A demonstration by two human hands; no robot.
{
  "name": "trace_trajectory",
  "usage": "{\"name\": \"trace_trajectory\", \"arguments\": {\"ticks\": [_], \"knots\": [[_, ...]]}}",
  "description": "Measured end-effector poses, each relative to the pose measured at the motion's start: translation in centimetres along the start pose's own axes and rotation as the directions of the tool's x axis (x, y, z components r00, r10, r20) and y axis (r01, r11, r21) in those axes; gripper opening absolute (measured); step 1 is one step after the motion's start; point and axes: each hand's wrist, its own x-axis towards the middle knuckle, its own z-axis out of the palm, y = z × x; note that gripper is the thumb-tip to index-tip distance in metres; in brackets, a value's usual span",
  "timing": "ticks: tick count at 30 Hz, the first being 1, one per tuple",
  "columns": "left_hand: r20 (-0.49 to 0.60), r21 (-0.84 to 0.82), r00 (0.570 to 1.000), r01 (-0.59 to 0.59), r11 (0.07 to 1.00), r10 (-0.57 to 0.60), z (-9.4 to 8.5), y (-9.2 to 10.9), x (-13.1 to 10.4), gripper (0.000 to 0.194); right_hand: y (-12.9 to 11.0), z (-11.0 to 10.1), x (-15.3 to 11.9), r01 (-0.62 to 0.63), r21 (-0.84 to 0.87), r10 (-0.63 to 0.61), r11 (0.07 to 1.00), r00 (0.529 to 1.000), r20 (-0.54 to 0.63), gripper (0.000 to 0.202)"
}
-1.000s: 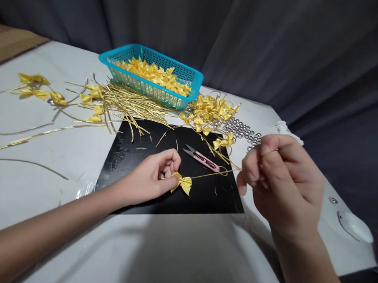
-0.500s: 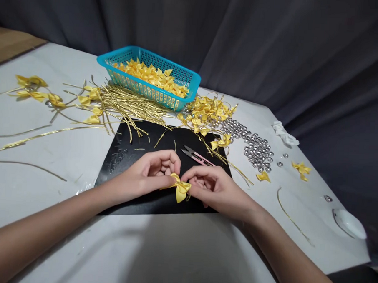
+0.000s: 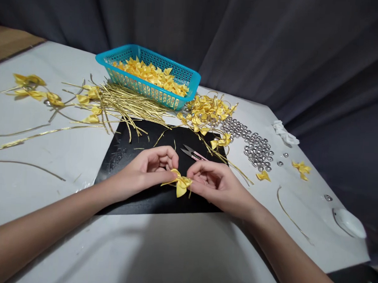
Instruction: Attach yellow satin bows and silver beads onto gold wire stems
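Note:
A yellow ribbon bow point(image 3: 182, 187) is held just above the black mat point(image 3: 161, 203), with thin gold cord showing at its sides. My left hand point(image 3: 155, 167) pinches the bow's left side between thumb and curled fingers. On the other side, my right hand point(image 3: 210, 180) is closed with thumb and forefinger at the bow's right edge, where a short cord end hangs down. Behind my right hand lie snips point(image 3: 190, 152) with pink handles, partly covered by it.
A blue basket point(image 3: 194, 81) of yellow bows stands at the back. Gold cords point(image 3: 137, 103) lie before it. Finished-looking bows point(image 3: 209, 111) and silver beads point(image 3: 257, 150) are heaped to the right. More bows point(image 3: 30, 86) lie far left, and a white object point(image 3: 350, 223) far right.
Both hands have moved slightly up, and my right fingertips have shifted a little to the right. The bow is still between the hands, a bit higher.

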Motion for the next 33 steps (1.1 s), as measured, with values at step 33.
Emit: {"name": "trace_trajectory", "arguments": {"ticks": [33], "knots": [[-0.083,-0.079,0.975,0.201,0.976,-0.207,0.5,0.4,0.5,0.012,0.4,1.4,-0.2,0.139,-0.565,-0.354,0.813,0.889,-0.291,0.011]]}}
